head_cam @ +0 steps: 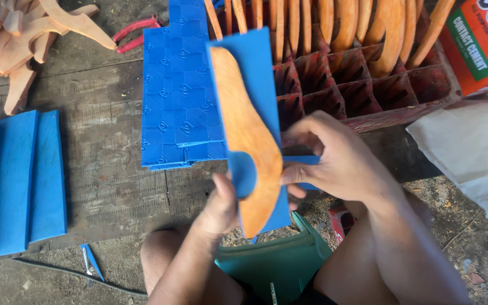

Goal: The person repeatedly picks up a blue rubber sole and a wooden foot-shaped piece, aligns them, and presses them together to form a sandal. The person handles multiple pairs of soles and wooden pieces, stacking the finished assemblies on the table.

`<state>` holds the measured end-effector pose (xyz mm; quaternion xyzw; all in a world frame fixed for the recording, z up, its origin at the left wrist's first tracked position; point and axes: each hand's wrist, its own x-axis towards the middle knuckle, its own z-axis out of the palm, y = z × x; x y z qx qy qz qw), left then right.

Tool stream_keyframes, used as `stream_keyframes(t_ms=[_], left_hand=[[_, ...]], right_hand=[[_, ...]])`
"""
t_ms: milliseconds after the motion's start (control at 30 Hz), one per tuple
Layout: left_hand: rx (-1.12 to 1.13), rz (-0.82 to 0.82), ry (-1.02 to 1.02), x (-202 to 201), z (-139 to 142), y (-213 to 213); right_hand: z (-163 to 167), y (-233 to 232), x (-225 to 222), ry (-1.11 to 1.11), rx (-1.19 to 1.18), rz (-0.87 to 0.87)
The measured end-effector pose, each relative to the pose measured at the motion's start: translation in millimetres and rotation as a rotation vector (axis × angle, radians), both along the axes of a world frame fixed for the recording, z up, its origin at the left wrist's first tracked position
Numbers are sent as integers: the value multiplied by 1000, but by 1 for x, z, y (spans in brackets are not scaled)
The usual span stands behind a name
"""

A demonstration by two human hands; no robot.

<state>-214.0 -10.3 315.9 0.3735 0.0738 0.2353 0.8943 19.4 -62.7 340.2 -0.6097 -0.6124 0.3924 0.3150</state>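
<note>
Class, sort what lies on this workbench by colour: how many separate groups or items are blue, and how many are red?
Blue: 4 – flat sheet stack, leaning sheet pile, sheet in the hands, small cutter
Red: 2 – divided crate, pliers handles
Total: 6

The rubber sheet (pixel 258 79) held at centre frame is plain bright blue, and the sole-shaped piece (pixel 249 141) lying on it is tan-orange with a mottled grain. The stacked sheets (pixel 179 85) behind it, upper centre, are the same blue with an embossed diamond pattern, while the strips (pixel 18 181) at the left edge are smooth blue. The compartmented crate (pixel 362 85) at upper right is dull red, the can (pixel 478 39) at the corner orange with a green panel, and the stool (pixel 278 262) at the bottom green.
</note>
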Motion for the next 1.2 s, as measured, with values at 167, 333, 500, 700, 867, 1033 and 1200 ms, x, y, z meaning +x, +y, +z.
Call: stream_keyframes(t_ms=[167, 333, 500, 700, 867, 1033, 1200], left_hand=[[-4, 94, -181, -37, 5, 17], [-130, 274, -301, -41, 1, 26], [-157, 302, -216, -32, 0, 21], [52, 337, -77, -15, -15, 11], [361, 460, 188, 8, -25, -2], [602, 417, 294, 14, -20, -17], [968, 586, 325, 16, -19, -15]], right_hand=[[-15, -10, 7, -578, -5, 269], [-53, -16, -12, -951, 63, 164], [-21, -37, 29, -699, -354, 245], [24, -50, 58, 146, 136, 50], [3, -26, 26, 644, 277, -295], [-4, -15, -18, 390, 239, -286], [13, -14, -31, 311, 460, -160]])
